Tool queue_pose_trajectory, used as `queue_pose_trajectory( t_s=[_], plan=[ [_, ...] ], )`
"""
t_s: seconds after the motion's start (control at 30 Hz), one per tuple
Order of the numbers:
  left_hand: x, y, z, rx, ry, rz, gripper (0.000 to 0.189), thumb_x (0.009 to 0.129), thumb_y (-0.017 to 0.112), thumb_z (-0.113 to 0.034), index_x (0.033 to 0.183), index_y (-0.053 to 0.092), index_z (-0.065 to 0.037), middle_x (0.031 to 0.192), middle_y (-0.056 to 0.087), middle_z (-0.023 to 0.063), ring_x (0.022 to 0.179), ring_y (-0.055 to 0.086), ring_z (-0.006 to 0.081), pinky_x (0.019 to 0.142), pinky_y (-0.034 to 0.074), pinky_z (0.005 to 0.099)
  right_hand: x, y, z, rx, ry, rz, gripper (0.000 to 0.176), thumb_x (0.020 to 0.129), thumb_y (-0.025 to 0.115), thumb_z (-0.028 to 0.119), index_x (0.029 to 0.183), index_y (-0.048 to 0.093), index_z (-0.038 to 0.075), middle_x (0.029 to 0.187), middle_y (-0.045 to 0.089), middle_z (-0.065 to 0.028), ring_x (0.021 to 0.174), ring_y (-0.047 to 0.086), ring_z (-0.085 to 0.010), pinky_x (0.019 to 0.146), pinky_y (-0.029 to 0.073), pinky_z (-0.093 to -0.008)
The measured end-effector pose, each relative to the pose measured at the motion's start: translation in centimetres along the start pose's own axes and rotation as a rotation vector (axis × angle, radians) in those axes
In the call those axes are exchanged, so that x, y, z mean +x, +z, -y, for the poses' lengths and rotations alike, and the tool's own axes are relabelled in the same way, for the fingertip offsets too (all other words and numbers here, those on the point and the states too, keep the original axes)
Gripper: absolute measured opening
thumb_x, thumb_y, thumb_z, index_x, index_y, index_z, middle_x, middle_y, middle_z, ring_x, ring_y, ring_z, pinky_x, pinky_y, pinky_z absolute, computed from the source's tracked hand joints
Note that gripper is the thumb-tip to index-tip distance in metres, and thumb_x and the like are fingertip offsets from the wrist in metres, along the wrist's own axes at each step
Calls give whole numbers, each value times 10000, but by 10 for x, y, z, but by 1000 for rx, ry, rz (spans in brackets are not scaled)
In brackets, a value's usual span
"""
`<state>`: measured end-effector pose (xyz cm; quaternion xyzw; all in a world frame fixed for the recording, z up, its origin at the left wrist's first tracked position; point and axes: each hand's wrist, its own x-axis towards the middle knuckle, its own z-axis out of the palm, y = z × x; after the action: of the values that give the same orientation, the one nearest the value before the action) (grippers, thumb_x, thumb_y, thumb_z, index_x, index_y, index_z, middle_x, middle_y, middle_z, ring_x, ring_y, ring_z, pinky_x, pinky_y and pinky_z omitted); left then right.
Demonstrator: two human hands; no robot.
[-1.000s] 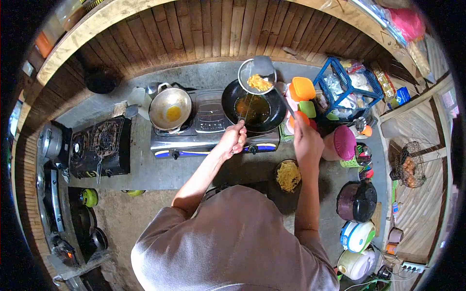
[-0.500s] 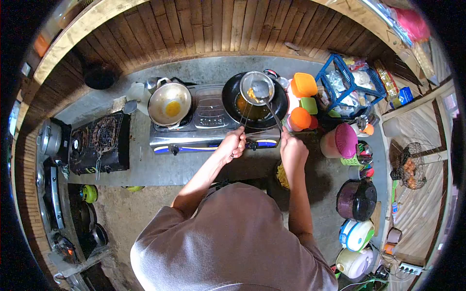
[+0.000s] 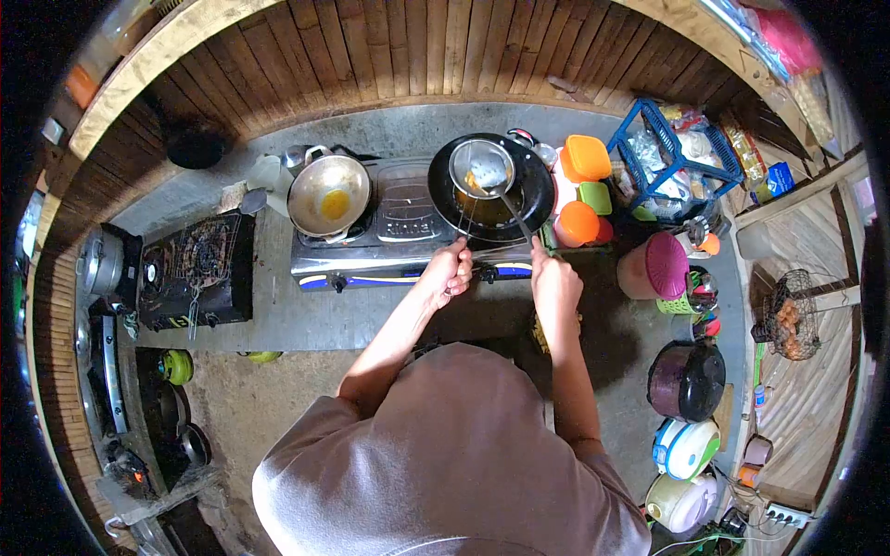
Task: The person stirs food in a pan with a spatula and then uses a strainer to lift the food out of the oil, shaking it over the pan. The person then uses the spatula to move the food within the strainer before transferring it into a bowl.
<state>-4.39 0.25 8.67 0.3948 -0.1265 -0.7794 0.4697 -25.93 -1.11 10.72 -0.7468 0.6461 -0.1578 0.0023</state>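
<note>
My left hand (image 3: 449, 272) is closed round the handle of a wire strainer (image 3: 461, 163), whose round basket is over a black wok (image 3: 533, 190). Some yellow-brown food (image 3: 474, 180) shows in the basket. My right hand (image 3: 555, 281) grips the dark handle of a ladle (image 3: 490, 170); its bowl is inside the strainer. Brownish oil lies in the bottom of the wok, which rests on the right burner of a two-burner gas stove (image 3: 403, 259). Yellow food pieces (image 3: 540, 335) are partly hidden below my right forearm.
A pale pan (image 3: 304, 199) with yellow liquid sits on the left burner. Orange and green containers (image 3: 577, 224) stand close to the wok's right, beside a blue basket (image 3: 675, 159). Farther left is a blackened stove (image 3: 199, 310). A dark pot (image 3: 669, 375) stands at the right.
The ladle bowl has tipped, showing a brighter face inside the strainer. My right hand has shifted slightly left and down. The whole view has moved a little.
</note>
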Motion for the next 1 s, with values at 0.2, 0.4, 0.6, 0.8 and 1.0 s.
queue_pose_trajectory(
  t_s=[0.2,0.4,0.6,0.8,1.0],
  plan=[
    [-44,48,-57,122,131,93,392,1055,354,-379,748,398,-140,479,329,-36,280,241,60,243,206,227,19,-94,15,-60,-111,-313,283,978,510,333,1216,652,275,668,635,-108,565,646,-310,506,519,-416],
    [-39,48,-51,114,154,122,396,1055,352,-383,747,391,-136,491,348,-24,280,250,63,239,204,230,13,-76,13,49,-69,-290,300,978,512,327,1243,644,282,718,660,-137,613,663,-321,544,522,-441],
    [-4,4,-4,-21,-66,11,401,1059,335,-385,725,393,-170,492,327,-50,289,240,55,245,200,222,1,-20,1,15,53,43,249,967,540,287,1103,724,187,785,676,-186,664,670,-363,574,538,-461],
    [-51,62,-62,118,139,154,416,1051,344,-433,744,368,-153,487,295,-53,291,224,49,245,202,224,18,-116,19,-48,-145,-421,275,956,558,321,1193,674,246,701,665,-91,561,653,-265,476,499,-377],
    [-22,32,-36,60,86,139,393,1057,347,-403,757,392,-153,481,282,-59,284,201,55,238,180,225,11,-60,13,17,0,-247,257,943,578,274,1165,700,234,763,667,-146,633,657,-331,552,519,-418]
  ],
)
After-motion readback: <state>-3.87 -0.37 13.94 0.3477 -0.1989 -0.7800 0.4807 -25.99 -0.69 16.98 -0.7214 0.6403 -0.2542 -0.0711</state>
